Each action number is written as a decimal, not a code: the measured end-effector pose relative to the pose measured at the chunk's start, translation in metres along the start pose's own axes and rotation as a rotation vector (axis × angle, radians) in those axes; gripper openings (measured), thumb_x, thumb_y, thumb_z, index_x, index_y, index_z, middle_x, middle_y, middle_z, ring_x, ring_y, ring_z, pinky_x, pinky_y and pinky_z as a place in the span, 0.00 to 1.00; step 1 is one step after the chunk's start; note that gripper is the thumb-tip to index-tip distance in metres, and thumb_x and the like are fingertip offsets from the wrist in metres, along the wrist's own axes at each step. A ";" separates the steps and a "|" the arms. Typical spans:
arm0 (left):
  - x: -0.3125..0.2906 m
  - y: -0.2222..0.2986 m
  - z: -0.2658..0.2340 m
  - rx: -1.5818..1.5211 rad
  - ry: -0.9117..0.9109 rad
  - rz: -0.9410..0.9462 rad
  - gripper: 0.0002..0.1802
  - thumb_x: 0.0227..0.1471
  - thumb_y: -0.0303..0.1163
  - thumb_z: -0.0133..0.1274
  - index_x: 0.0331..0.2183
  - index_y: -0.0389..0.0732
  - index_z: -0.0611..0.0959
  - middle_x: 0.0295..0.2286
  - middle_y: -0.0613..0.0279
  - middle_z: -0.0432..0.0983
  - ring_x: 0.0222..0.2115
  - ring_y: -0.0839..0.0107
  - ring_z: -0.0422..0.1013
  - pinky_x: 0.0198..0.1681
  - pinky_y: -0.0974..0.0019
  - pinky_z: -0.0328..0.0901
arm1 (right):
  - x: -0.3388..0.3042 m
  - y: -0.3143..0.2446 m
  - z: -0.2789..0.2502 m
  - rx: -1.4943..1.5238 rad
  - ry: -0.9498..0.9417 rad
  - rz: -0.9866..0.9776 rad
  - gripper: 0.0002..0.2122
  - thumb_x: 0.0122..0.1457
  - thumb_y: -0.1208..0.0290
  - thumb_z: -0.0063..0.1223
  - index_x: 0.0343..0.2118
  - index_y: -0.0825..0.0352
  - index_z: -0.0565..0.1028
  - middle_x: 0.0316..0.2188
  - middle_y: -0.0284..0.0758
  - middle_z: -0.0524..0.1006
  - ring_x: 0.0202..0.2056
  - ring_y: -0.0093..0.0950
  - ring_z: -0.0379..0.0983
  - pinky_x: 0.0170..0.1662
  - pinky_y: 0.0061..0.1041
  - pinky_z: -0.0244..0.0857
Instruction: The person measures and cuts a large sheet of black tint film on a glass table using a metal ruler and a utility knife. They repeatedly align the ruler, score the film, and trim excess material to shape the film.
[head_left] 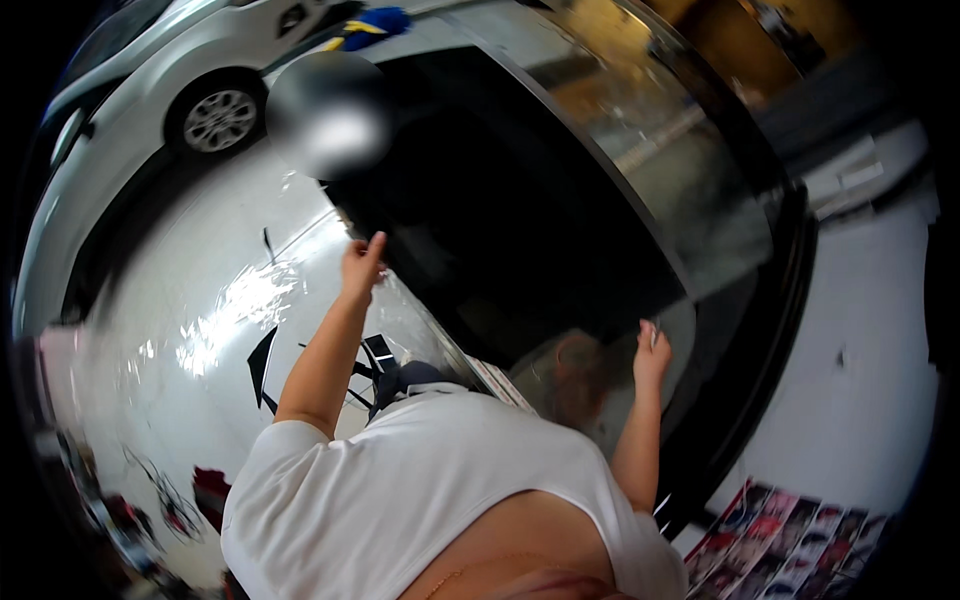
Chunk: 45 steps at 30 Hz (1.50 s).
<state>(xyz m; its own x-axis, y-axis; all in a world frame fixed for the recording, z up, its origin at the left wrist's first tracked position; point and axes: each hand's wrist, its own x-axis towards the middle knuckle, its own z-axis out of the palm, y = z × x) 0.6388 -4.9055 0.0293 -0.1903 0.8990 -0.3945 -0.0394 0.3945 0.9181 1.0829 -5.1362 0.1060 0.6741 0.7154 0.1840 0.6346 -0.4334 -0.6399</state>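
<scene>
A large dark, glossy sheet [500, 200] lies slantwise across a glass-topped table in front of me. My left hand [363, 266] is at the sheet's left edge, its fingers curled in and seemingly pinching that edge. Beyond the near right corner of the sheet is my right hand [653, 357], with its fingertips pressed together. A small pale bit shows at those fingertips, too small to name. Between the sheet and my body, the glass tabletop [570, 385] carries blurred reflections.
At the upper left stands a white car [130, 130] with a silver wheel [220, 121]. A blurred round patch [330, 115] covers part of the sheet's far left end, near a blue and yellow item [375, 28]. Cables [170, 500] lie on the shiny floor; a picture-covered sheet [780, 545] is lower right.
</scene>
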 end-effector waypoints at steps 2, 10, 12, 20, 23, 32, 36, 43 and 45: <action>0.014 0.004 0.014 0.043 0.052 0.073 0.25 0.43 0.48 0.63 0.21 0.38 0.70 0.11 0.67 0.63 0.09 0.77 0.61 0.11 0.74 0.56 | 0.004 -0.008 -0.001 -0.023 0.019 -0.072 0.10 0.59 0.68 0.48 0.38 0.69 0.77 0.34 0.41 0.77 0.37 0.36 0.75 0.40 0.29 0.67; 0.021 0.027 0.036 0.022 0.041 -0.108 0.19 0.45 0.38 0.63 0.20 0.43 0.69 0.13 0.69 0.63 0.10 0.81 0.59 0.12 0.78 0.54 | 0.084 0.018 -0.010 -0.114 0.128 -0.056 0.13 0.51 0.70 0.59 0.39 0.67 0.77 0.31 0.40 0.74 0.34 0.35 0.73 0.38 0.30 0.67; 0.021 0.033 0.041 0.052 0.046 -0.106 0.17 0.46 0.38 0.62 0.21 0.43 0.71 0.14 0.70 0.65 0.11 0.82 0.59 0.13 0.79 0.55 | 0.121 0.031 -0.006 -0.160 0.152 -0.080 0.14 0.50 0.67 0.60 0.40 0.66 0.77 0.32 0.40 0.74 0.34 0.37 0.73 0.38 0.31 0.67; 0.020 0.039 0.038 0.035 0.034 -0.142 0.08 0.51 0.35 0.57 0.29 0.44 0.75 0.22 0.69 0.73 0.18 0.79 0.70 0.19 0.77 0.65 | 0.250 0.089 0.003 -0.278 0.047 0.019 0.19 0.47 0.56 0.62 0.37 0.65 0.75 0.35 0.40 0.74 0.37 0.41 0.72 0.39 0.35 0.65; 0.010 0.045 0.051 0.067 0.081 -0.112 0.07 0.52 0.33 0.56 0.29 0.43 0.74 0.22 0.69 0.73 0.20 0.78 0.71 0.20 0.77 0.66 | 0.291 0.110 0.001 -0.264 0.019 0.052 0.21 0.46 0.55 0.62 0.38 0.65 0.73 0.35 0.40 0.74 0.38 0.40 0.72 0.38 0.36 0.65; -0.003 0.043 0.106 0.530 0.467 0.499 0.32 0.46 0.36 0.61 0.49 0.37 0.65 0.49 0.54 0.63 0.47 0.63 0.64 0.52 0.63 0.58 | 0.318 0.159 -0.025 0.224 0.248 0.122 0.17 0.54 0.61 0.54 0.43 0.66 0.72 0.29 0.35 0.75 0.31 0.27 0.71 0.36 0.26 0.65; -0.037 0.094 0.234 0.752 -0.019 1.094 0.19 0.48 0.23 0.56 0.44 0.40 0.72 0.47 0.54 0.67 0.51 0.58 0.62 0.55 0.60 0.55 | 0.247 0.130 -0.061 0.225 0.329 0.273 0.17 0.59 0.69 0.45 0.52 0.63 0.69 0.24 0.36 0.74 0.27 0.26 0.71 0.34 0.24 0.65; -0.126 0.089 0.505 0.846 -0.938 1.349 0.32 0.41 0.27 0.60 0.50 0.44 0.70 0.55 0.51 0.58 0.58 0.53 0.53 0.57 0.41 0.47 | 0.160 0.101 -0.046 -0.074 0.213 0.278 0.22 0.57 0.76 0.42 0.57 0.58 0.64 0.28 0.45 0.75 0.29 0.42 0.74 0.36 0.35 0.67; -0.139 0.055 0.562 0.906 -0.964 1.376 0.33 0.45 0.35 0.57 0.53 0.43 0.67 0.57 0.48 0.55 0.60 0.52 0.49 0.59 0.39 0.43 | 0.162 0.104 -0.046 -0.093 0.126 0.248 0.23 0.55 0.77 0.43 0.56 0.57 0.65 0.30 0.43 0.75 0.30 0.41 0.74 0.37 0.35 0.68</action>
<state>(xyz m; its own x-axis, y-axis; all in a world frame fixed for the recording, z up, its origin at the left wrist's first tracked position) 1.2147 -4.9015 0.1123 0.9062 0.2909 0.3069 0.1532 -0.9023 0.4029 1.2753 -5.0908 0.1039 0.8509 0.5100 0.1258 0.4727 -0.6387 -0.6072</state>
